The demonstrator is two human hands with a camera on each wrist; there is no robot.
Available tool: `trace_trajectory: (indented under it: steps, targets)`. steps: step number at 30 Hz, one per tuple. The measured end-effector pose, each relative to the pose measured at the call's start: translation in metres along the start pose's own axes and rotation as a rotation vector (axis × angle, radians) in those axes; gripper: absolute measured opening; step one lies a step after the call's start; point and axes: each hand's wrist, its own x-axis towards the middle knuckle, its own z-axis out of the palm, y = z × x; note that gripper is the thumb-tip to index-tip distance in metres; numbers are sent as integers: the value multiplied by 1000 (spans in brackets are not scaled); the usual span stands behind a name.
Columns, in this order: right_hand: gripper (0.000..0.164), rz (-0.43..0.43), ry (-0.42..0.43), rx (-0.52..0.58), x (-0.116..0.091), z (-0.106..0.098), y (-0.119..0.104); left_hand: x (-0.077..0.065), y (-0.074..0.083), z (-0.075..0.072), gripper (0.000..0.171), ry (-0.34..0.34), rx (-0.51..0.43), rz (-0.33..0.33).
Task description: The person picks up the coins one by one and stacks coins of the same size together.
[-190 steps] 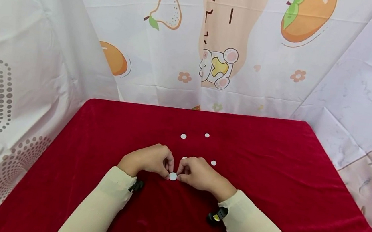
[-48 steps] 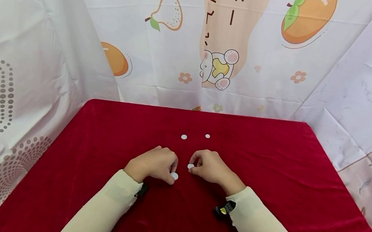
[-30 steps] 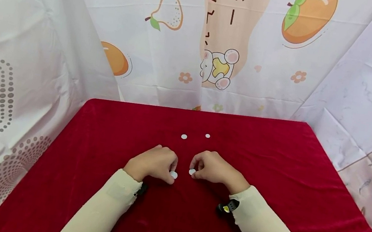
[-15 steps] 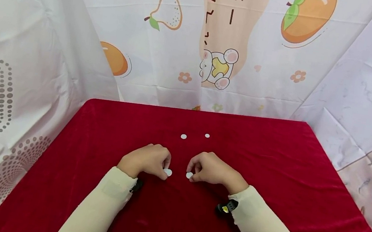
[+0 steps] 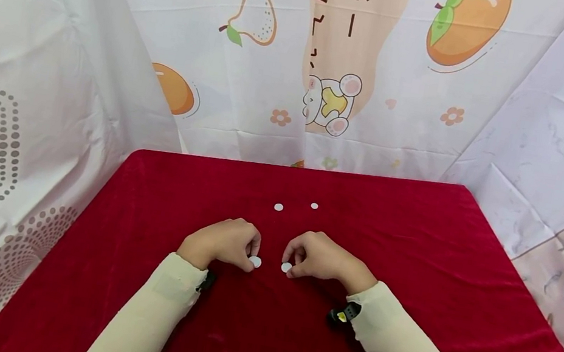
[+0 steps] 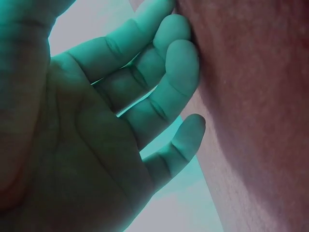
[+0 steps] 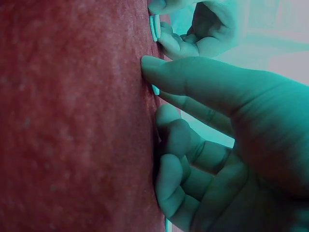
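Note:
In the head view my left hand (image 5: 223, 242) pinches a small white disc (image 5: 256, 262) between thumb and fingers, low on the red cloth. In the right wrist view these white discs (image 7: 154, 28) look like a short stack of two. My right hand (image 5: 323, 257) pinches another white disc (image 5: 286, 268) a short gap to the right. Behind that thumb only a sliver of its disc (image 7: 156, 90) shows. The left wrist view shows the palm and loosely bent fingers (image 6: 182, 67) by the cloth, with no disc visible.
Two more white discs lie on the cloth beyond my hands, one at centre (image 5: 279, 207) and one slightly right (image 5: 314, 206). The red velvet cloth (image 5: 417, 234) covers the table. Printed white curtains (image 5: 252, 85) stand behind and at both sides.
Two discs that lay behind my hands are gone from there; my right hand has brought one disc nearer. My left hand shifted slightly left with its disc. In the last half second hardly anything moved.

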Motion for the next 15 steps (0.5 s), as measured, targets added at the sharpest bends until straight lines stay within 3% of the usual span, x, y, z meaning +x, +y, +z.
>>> trace_trajectory:
  steps: [15]
  targets:
    - [17, 13, -3, 10, -1, -1, -1, 3, 1, 4, 14, -4, 8, 40]
